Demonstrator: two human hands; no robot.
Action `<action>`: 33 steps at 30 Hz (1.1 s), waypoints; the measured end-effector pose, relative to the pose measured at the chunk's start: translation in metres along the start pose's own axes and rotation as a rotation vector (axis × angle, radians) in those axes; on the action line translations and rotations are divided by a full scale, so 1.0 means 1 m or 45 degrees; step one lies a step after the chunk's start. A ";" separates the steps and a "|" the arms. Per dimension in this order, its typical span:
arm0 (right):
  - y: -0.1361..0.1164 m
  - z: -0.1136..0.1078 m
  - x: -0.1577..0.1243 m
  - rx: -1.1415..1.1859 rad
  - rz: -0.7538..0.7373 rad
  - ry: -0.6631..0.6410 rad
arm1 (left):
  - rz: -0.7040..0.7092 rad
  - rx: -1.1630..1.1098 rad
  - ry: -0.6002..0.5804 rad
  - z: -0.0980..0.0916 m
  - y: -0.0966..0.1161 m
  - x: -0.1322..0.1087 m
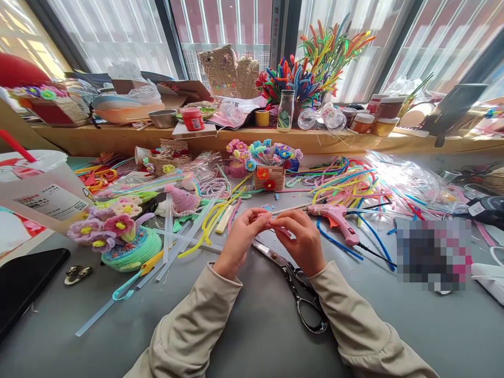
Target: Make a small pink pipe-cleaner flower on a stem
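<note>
Left grip (244, 235) and right grip (303, 239) on pink piece (282, 230)

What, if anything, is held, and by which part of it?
A small pink piece, between the left grip and right grip; which part is too hidden to tell.

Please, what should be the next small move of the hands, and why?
Probably a gentle adjustment of the small pink piece with the fingertips, before taking any tool. The left hand and right hand meet closely at it, so both seem busy there, while the glue gun and scissors lie unheld on the table.
</note>
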State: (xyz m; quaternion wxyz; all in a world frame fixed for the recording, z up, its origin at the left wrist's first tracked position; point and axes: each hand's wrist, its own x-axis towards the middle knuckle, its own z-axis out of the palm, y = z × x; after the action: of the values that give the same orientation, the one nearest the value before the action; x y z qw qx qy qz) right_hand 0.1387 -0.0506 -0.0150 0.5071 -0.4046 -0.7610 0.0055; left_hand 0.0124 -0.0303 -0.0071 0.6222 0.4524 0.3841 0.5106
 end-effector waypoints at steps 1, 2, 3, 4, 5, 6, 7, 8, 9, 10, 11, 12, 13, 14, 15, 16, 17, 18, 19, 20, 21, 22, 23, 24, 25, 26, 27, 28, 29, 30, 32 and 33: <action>0.000 0.000 0.000 0.005 0.010 0.007 | -0.005 -0.013 0.001 0.000 0.001 0.000; -0.001 0.000 0.000 0.019 0.033 0.019 | -0.009 -0.027 -0.002 0.001 0.001 -0.001; -0.001 -0.001 0.000 0.043 0.068 0.036 | -0.011 -0.043 -0.009 0.001 0.002 -0.001; -0.002 -0.001 0.000 0.074 0.115 0.058 | -0.012 -0.059 -0.017 0.001 0.002 -0.001; -0.002 -0.001 0.001 0.113 0.169 0.076 | -0.014 -0.073 -0.027 0.001 0.003 -0.002; -0.002 -0.001 0.001 0.159 0.225 0.089 | -0.018 -0.084 -0.040 0.001 0.003 -0.002; -0.002 -0.001 0.002 0.211 0.275 0.096 | -0.023 -0.092 -0.054 0.001 0.004 -0.002; -0.001 -0.001 0.002 0.264 0.316 0.100 | -0.031 -0.098 -0.072 0.001 0.004 -0.003; -0.001 -0.001 0.003 0.315 0.349 0.104 | -0.040 -0.104 -0.088 0.001 0.005 -0.003; 0.000 0.000 0.003 0.358 0.374 0.109 | -0.053 -0.111 -0.104 0.000 0.005 -0.003; 0.000 0.000 0.003 0.392 0.394 0.116 | -0.071 -0.119 -0.116 0.000 0.005 -0.003; 0.001 0.000 0.003 0.416 0.408 0.122 | -0.097 -0.128 -0.126 0.000 0.005 -0.003; 0.002 0.001 0.003 0.429 0.417 0.128 | -0.131 -0.134 -0.136 0.000 0.005 -0.003; 0.002 0.001 0.003 0.429 0.419 0.132 | -0.172 -0.138 -0.149 0.000 0.005 -0.003; 0.002 0.001 0.003 0.416 0.415 0.134 | -0.217 -0.142 -0.163 0.000 0.005 -0.003; 0.002 0.000 0.003 0.392 0.403 0.134 | -0.262 -0.151 -0.182 0.001 0.005 -0.003; 0.002 0.000 0.003 0.360 0.385 0.129 | -0.302 -0.165 -0.198 0.001 0.004 -0.003; 0.002 0.000 0.003 0.326 0.365 0.119 | -0.328 -0.185 -0.207 0.001 0.004 -0.002; 0.001 -0.001 0.003 0.295 0.345 0.107 | -0.339 -0.208 -0.205 0.000 0.004 -0.002; 0.000 -0.001 0.003 0.273 0.329 0.094 | -0.336 -0.232 -0.193 0.000 0.004 -0.002; -0.001 -0.002 0.003 0.262 0.319 0.086 | -0.320 -0.250 -0.174 0.000 0.004 -0.002; -0.001 -0.002 0.003 0.261 0.315 0.081 | -0.301 -0.264 -0.152 -0.001 0.004 -0.002; -0.002 -0.003 0.003 0.269 0.319 0.078 | -0.285 -0.274 -0.131 -0.001 0.005 -0.001; -0.002 -0.003 0.003 0.288 0.327 0.079 | -0.274 -0.284 -0.117 -0.002 0.005 -0.002; -0.002 -0.003 0.003 0.318 0.341 0.081 | -0.271 -0.292 -0.110 -0.002 0.006 -0.002; -0.002 -0.003 0.003 0.357 0.361 0.089 | -0.271 -0.296 -0.108 -0.002 0.007 -0.002; -0.002 -0.003 0.003 0.404 0.385 0.100 | -0.272 -0.295 -0.113 -0.003 0.008 -0.002; -0.001 -0.003 0.004 0.458 0.417 0.108 | -0.271 -0.286 -0.125 -0.003 0.009 -0.003; 0.001 -0.002 0.004 0.517 0.456 0.115 | -0.269 -0.272 -0.143 -0.003 0.009 -0.003; 0.002 -0.002 0.004 0.580 0.500 0.115 | -0.262 -0.251 -0.164 -0.002 0.010 -0.004; 0.005 0.000 0.003 0.701 0.589 0.098 | -0.228 -0.200 -0.217 -0.002 0.011 -0.005; 0.007 0.000 0.003 0.756 0.627 0.088 | -0.203 -0.170 -0.246 -0.001 0.011 -0.005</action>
State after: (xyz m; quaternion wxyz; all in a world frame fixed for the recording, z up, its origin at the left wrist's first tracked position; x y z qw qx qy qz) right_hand 0.1422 -0.0439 -0.0157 0.6109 -0.4109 -0.5888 0.3335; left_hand 0.0070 -0.0343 0.0030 0.7236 0.4251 0.3222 0.4380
